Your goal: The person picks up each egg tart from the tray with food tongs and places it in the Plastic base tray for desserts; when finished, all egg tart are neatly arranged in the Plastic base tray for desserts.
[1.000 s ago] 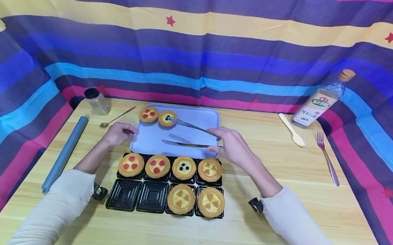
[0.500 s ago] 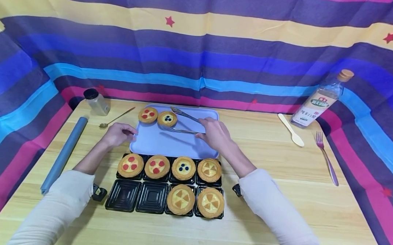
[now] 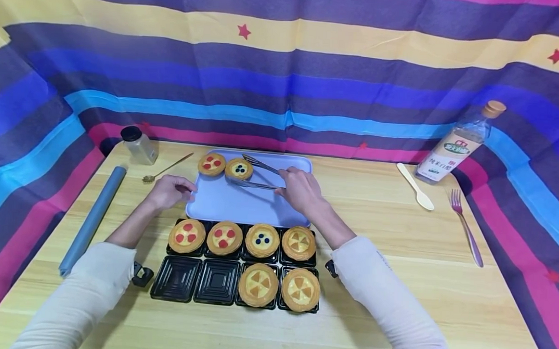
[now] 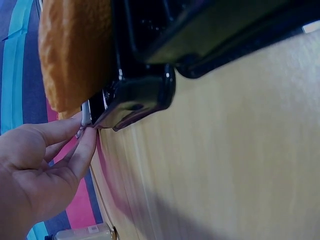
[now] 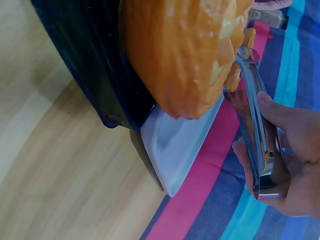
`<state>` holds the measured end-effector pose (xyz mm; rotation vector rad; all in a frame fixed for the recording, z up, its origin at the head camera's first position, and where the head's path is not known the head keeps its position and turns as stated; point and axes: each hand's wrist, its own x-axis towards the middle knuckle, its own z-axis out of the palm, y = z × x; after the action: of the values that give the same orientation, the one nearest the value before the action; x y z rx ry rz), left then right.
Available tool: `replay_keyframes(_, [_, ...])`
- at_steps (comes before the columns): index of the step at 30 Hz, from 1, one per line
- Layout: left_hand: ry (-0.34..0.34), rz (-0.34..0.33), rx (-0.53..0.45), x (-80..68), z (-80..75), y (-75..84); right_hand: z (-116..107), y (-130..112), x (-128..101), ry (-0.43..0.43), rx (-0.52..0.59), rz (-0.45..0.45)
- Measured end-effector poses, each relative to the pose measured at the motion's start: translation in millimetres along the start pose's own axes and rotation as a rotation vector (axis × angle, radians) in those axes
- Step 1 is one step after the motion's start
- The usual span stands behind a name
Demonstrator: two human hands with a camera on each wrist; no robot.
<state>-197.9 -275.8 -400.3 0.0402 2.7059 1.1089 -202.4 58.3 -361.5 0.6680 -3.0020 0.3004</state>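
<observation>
My right hand (image 3: 299, 190) grips metal tongs (image 3: 257, 174) over the lavender tray (image 3: 250, 207); their arms are spread beside a blueberry tart (image 3: 238, 168) at the tray's far left. The tongs (image 5: 260, 135) also show in the right wrist view, held between thumb and fingers. A red-dotted tart (image 3: 212, 164) sits next to it. My left hand (image 3: 168, 189) holds the tray's left edge, its fingertips (image 4: 85, 142) pinching the rim. In front of the tray, a black compartment holder (image 3: 195, 280) carries several tarts; its two near-left cells are empty.
A grey roll (image 3: 93, 219), a spice jar (image 3: 138, 144) and a small gold spoon (image 3: 165, 168) lie left of the tray. At the right are a wooden spoon (image 3: 415, 185), a pink fork (image 3: 466, 226) and a bottle (image 3: 459, 141). Striped cloth walls the table.
My right hand carried the tongs from the tray's middle to its far left, and their tips now bracket the blueberry tart. The left hand stayed put.
</observation>
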Motion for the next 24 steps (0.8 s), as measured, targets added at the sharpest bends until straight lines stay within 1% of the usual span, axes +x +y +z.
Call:
replay_keyframes(6, [0.008,0.005,0.009,0.4,0.5,-0.3,0.4,-0.1,-0.1,0.016,-0.003,0.0])
replay_keyframes(13, [0.009,0.003,0.008,-0.1,0.6,-0.4,-2.0,3.1,-2.3,0.007,0.044,0.004])
replay_keyframes(19, [0.005,0.0,0.003,-0.5,0.9,1.2,-9.9,9.2,-9.0,0.042,0.049,-0.003])
replay_keyframes(24, [0.006,-0.002,-0.002,-0.4,1.2,1.2,-14.5,13.3,-17.4,0.076,0.038,-0.035])
